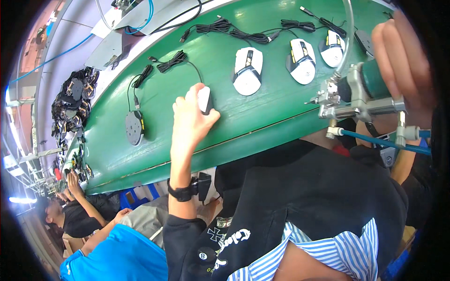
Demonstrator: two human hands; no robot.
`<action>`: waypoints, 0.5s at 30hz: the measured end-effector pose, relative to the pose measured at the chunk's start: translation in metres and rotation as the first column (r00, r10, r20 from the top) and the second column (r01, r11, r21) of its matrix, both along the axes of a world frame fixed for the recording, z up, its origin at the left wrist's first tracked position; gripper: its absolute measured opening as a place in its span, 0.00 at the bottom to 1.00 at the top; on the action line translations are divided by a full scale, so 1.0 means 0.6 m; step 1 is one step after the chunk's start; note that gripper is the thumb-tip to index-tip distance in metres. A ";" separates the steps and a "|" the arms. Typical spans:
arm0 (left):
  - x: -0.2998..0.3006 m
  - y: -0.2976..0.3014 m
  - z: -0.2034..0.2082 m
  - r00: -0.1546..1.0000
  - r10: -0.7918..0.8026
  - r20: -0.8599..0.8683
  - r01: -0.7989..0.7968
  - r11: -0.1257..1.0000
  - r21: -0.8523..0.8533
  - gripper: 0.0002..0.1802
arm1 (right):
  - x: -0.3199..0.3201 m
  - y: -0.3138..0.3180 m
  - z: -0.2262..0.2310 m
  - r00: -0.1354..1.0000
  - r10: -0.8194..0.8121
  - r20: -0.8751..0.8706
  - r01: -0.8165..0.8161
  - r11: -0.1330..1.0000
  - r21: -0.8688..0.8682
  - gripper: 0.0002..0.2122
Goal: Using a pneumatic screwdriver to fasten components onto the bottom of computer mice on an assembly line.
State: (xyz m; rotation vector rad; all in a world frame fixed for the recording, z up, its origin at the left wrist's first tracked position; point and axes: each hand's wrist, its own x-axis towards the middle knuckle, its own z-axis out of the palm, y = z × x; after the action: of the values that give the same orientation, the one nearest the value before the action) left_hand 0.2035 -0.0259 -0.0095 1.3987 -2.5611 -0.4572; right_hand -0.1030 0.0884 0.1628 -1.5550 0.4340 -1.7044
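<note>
My left hand (191, 110) is closed round a white and black computer mouse (205, 99) over the green work surface (262, 112). The mouse is tipped on its side, with its cable leading away to a tied coil (172, 61). At the upper right, my right hand (403, 58) is slightly blurred, its fingers curled and pressed together beside a metal air-driven fixture (349, 96). What those fingers hold, if anything, is hidden. Three white mice with black and yellow trim, (247, 72) (301, 61) (332, 48), lie between my hands.
A dark mouse base (135, 128) with a cable lies left of my left hand; another dark base (363, 43) is by the fixture. Coiled cables (248, 35) line the far side. A heap of dark parts (72, 100) sits far left. Co-workers, one in a blue shirt (117, 255), sit at left.
</note>
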 end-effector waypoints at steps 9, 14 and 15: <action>0.003 0.060 -0.017 -0.110 0.887 -0.448 0.855 0.314 0.412 0.37 | 0.169 -0.132 0.009 0.986 -0.078 0.149 0.088 0.994 -0.063 0.11; -0.024 0.057 -0.068 -0.190 0.943 -0.272 0.920 0.268 0.287 0.32 | 0.225 -0.187 -0.006 0.982 -0.115 0.153 0.123 0.991 -0.047 0.10; -0.024 0.057 -0.069 -0.174 0.932 -0.317 0.900 0.281 0.333 0.31 | 0.227 -0.193 -0.003 0.970 -0.123 0.210 0.122 0.992 0.015 0.10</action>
State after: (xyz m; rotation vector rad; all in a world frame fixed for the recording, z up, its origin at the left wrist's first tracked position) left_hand 0.1891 0.0083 -0.0510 0.1969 -0.0553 -2.2967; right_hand 0.0330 -0.0277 0.1607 -1.3517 0.4297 -1.9394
